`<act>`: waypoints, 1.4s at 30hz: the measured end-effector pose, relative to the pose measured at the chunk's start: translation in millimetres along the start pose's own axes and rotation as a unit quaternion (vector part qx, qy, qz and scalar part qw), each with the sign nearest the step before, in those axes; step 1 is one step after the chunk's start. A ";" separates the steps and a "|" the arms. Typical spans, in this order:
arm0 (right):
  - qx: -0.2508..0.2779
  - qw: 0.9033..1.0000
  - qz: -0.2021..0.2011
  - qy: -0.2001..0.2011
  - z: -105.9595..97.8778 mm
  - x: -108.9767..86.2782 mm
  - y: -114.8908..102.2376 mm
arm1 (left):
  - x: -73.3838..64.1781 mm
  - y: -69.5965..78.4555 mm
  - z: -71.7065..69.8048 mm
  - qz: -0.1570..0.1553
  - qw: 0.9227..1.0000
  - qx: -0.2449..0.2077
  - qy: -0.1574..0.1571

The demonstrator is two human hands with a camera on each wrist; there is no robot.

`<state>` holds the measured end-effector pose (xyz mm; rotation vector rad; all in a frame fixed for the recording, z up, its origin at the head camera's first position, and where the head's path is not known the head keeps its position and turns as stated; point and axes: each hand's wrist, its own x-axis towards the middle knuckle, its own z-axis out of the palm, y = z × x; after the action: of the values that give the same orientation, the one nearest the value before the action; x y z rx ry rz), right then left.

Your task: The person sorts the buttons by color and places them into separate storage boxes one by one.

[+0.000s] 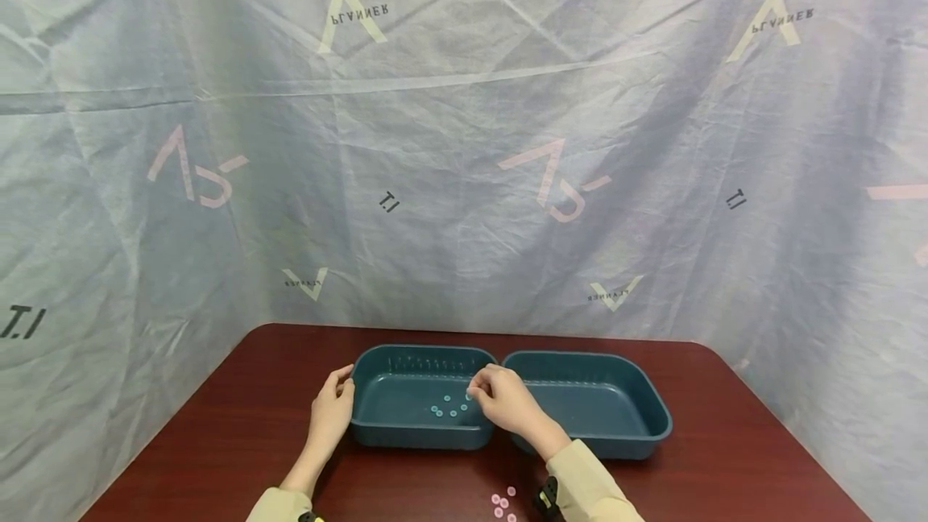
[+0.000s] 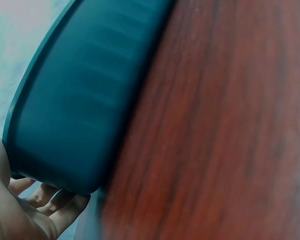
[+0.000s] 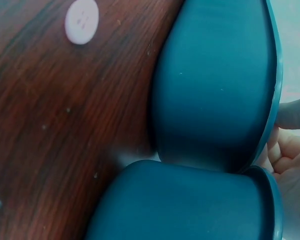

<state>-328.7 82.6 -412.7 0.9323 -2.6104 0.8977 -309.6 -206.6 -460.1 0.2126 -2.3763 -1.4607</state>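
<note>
A dark teal tray (image 1: 420,435) stands left of centre on the table, with several small light-blue buttons (image 1: 453,413) on its floor. My left hand (image 1: 333,409) rests against this tray's left end; in the left wrist view its fingers (image 2: 65,210) touch the outside of the end wall near the corner. Over the right part of the same tray, my right hand (image 1: 503,401) has thumb and fingertips together, pinching a light-blue button (image 1: 469,397) at its edge. In the right wrist view that hand (image 3: 290,150) is partly behind the rim, which hides the button.
A second teal tray (image 1: 602,401) stands close on the right, nearly touching the first. Several pink buttons (image 1: 503,503) lie on the red-brown wooden table (image 1: 413,482) near its front, beside my right sleeve. A pale printed cloth (image 1: 464,248) hangs behind the table and along its sides.
</note>
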 end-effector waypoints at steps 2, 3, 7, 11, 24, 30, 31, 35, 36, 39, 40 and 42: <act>0.003 1.000 0.001 -0.003 -0.6 0.4 -0.5 | -0.2 -0.5 0.3 -0.002 1.000 -0.003 -0.003; 0.004 1.000 0.001 -0.003 -0.6 0.8 -0.5 | -0.4 -0.5 0.3 -0.002 1.000 -0.003 -0.004; 0.002 1.000 0.005 -0.006 0.0 3.0 0.5 | -0.1 -1.3 0.8 -0.002 1.000 -0.003 -0.003; -0.009 1.000 0.002 -0.007 1.0 5.2 2.4 | 0.5 -1.2 1.0 -0.001 1.000 -0.003 0.000; -0.031 0.999 -0.009 -0.004 2.4 8.1 1.1 | 3.0 -2.9 3.1 0.004 1.000 -0.002 0.005; -0.023 1.000 -0.007 -0.004 3.5 8.5 1.5 | 2.0 -3.2 2.9 0.003 1.000 -0.005 0.002; -0.022 1.000 -0.007 -0.004 3.7 8.8 1.5 | 2.0 -3.3 2.8 0.003 1.000 -0.005 0.002; -0.021 1.000 -0.004 -0.004 3.5 9.7 1.0 | 1.8 -2.9 2.2 0.001 1.000 -0.006 0.002; -0.021 1.000 -0.003 -0.004 3.4 9.7 0.8 | 1.6 -2.6 2.0 0.001 1.000 -0.006 0.002; -0.021 1.000 -0.002 -0.005 3.4 9.8 0.5 | 1.5 -2.7 1.3 0.000 1.000 -0.006 0.002; -0.020 1.000 -0.003 -0.005 3.4 9.9 0.2 | 1.3 -2.6 0.9 0.000 1.000 -0.006 0.002; -0.022 1.000 -0.003 -0.006 3.7 10.4 -0.3 | 1.4 -2.7 0.0 0.002 1.000 -0.006 0.004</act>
<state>-336.5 74.9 -411.3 0.9362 -2.6247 0.8326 -311.0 -208.2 -462.2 0.2109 -2.3606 -1.4688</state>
